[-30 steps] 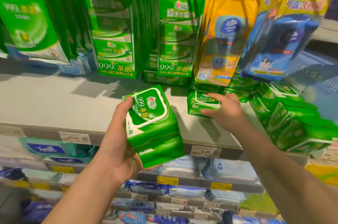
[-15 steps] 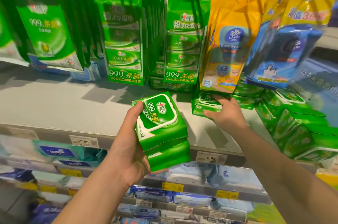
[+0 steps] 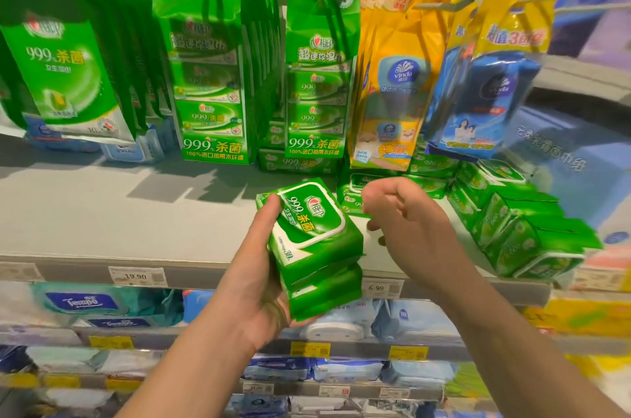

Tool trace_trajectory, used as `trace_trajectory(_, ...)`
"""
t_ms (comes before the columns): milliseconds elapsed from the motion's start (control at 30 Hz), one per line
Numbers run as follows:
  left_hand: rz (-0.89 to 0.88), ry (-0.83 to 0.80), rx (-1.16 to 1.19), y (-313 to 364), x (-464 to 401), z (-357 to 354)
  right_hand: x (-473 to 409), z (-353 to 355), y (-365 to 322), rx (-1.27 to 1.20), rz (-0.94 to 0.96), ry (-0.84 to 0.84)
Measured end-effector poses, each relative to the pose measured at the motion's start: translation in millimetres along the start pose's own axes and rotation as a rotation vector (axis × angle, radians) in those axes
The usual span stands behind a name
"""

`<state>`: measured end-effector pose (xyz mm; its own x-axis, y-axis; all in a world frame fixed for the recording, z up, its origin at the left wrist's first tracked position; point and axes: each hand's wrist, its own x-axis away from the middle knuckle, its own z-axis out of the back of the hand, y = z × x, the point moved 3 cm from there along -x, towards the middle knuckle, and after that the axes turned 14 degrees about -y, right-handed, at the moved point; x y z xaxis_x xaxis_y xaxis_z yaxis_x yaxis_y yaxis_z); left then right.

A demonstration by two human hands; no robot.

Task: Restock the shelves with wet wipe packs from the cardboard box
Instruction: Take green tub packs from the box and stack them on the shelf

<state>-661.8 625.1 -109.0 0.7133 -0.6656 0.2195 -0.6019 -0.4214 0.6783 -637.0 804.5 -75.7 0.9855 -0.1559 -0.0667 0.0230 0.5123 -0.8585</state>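
1. Head view: the left hand [image 3: 259,284] grips a stack of green wet wipe packs [image 3: 316,247], thumb along the left edge and fingers curled beneath, holding it in front of the grey shelf [image 3: 102,212] edge.
2. The right hand [image 3: 406,212] hangs just right of the stack with its fingers loosely curled and holding nothing; it is above the shelf, near the shelved green packs [image 3: 355,192] that lie behind it.
3. A leaning row of green packs [image 3: 519,226] fills the right end of the shelf.
4. Green hanging bags [image 3: 211,76] and yellow hanging bags [image 3: 392,83] dangle from hooks above the shelf.
5. Price tags [image 3: 136,277] sit on the shelf's front rail, and blue and white packs [image 3: 82,303] line the lower shelves.
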Motion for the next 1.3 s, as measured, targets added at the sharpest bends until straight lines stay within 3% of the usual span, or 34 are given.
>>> trace_trajectory(200,0.021,-0.075,-0.119,-13,-4,-22,30,1,-40,0.204,-0.077,-0.286)
trace_trajectory(333,0.025,-0.066,-0.264,-24,-11,-26,33,5,-40,0.220,-0.091,-0.277)
trace_trajectory(633,0.070,0.023,-0.304,-28,-18,-19,29,52,-6,0.297,-0.252,-0.176)
trace_trajectory(767,0.060,0.072,-0.285,-19,-19,-14,10,77,8,0.474,-0.307,-0.149)
trace_trajectory(1067,0.014,0.105,-0.179,-11,-22,-7,-53,88,58,0.583,-0.390,-0.297)
trace_trajectory(1300,-0.006,0.119,-0.170,-5,-27,-4,-73,91,96,0.759,-0.337,-0.345)
